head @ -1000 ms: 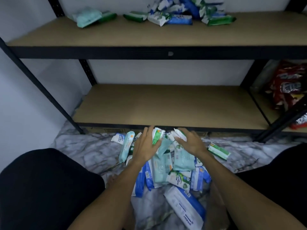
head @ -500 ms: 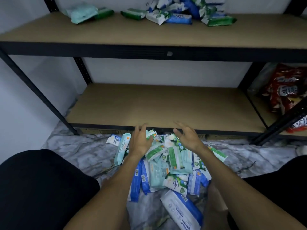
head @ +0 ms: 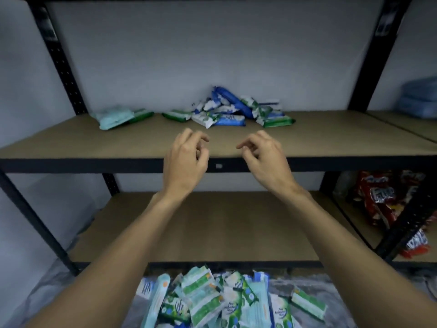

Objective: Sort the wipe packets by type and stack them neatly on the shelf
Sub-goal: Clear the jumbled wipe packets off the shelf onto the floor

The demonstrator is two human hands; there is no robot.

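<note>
Left hand (head: 185, 162) and right hand (head: 264, 159) raised side by side before the upper shelf (head: 71, 147), fingers loosely curled, empty, wipe packets (head: 227, 112) at twelve o'clock.

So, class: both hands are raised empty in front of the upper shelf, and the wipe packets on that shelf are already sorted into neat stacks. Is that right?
Not quite. The head view shows the left hand and right hand empty in front of the upper shelf, but the wipe packets there lie in a jumbled heap, not neat stacks.
</note>
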